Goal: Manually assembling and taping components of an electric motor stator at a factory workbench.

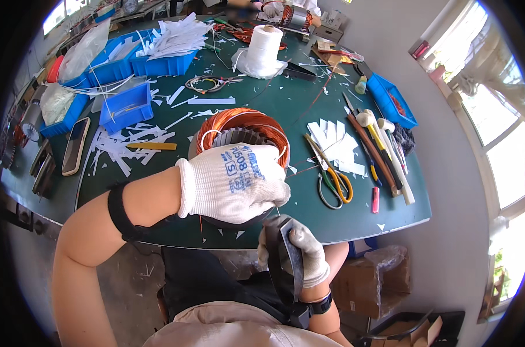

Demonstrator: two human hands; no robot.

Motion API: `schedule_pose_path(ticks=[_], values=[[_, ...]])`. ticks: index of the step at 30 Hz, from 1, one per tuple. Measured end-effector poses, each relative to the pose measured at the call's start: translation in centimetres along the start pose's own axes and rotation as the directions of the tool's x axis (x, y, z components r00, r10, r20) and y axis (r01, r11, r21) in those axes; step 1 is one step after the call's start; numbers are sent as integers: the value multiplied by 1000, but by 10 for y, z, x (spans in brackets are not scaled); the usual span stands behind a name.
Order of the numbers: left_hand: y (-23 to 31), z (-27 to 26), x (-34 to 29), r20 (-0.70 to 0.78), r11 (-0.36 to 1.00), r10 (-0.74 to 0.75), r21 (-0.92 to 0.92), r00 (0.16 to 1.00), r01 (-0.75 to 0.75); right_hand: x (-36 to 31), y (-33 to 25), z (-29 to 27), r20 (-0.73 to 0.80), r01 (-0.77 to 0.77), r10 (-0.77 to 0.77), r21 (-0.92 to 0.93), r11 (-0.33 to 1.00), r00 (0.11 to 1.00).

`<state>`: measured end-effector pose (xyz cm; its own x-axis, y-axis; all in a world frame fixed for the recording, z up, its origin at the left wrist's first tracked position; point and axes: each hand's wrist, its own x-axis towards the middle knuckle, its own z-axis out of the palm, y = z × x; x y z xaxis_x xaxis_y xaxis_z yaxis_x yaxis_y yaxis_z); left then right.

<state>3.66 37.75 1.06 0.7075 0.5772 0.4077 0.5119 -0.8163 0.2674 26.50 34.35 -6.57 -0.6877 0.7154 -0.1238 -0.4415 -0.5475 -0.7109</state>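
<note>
A motor stator with a thick ring of copper windings lies at the near middle of the table. My left hand, in a white knit glove, reaches across its near side with the fingers closed. What those fingers pinch is hidden; a thin strand shows just below them. Below the table edge my right hand, gloved too, grips black U-shaped spring snips. Their tips point up toward the left fingertips.
Yellow-handled scissors and white paper strips lie right of the stator. Beyond them are mallets and a blue tray. A thread cone stands behind. Left are blue bins and a phone. Another person's gloved hand is far back.
</note>
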Motion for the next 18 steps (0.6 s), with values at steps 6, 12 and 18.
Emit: schedule_pose_path(ticks=[6, 12, 18], values=[[4, -6, -2, -12, 999, 36, 19, 999, -35, -12, -1, 14, -177, 112, -199, -411, 905, 964], [8, -5, 0, -29, 997, 47, 64, 998, -45, 1, 4, 42, 223, 184, -782, -973, -140, 582], [8, -10, 4, 44, 1000, 10, 18, 999, -11, -12, -2, 49, -45, 125, -703, -974, 189, 710]])
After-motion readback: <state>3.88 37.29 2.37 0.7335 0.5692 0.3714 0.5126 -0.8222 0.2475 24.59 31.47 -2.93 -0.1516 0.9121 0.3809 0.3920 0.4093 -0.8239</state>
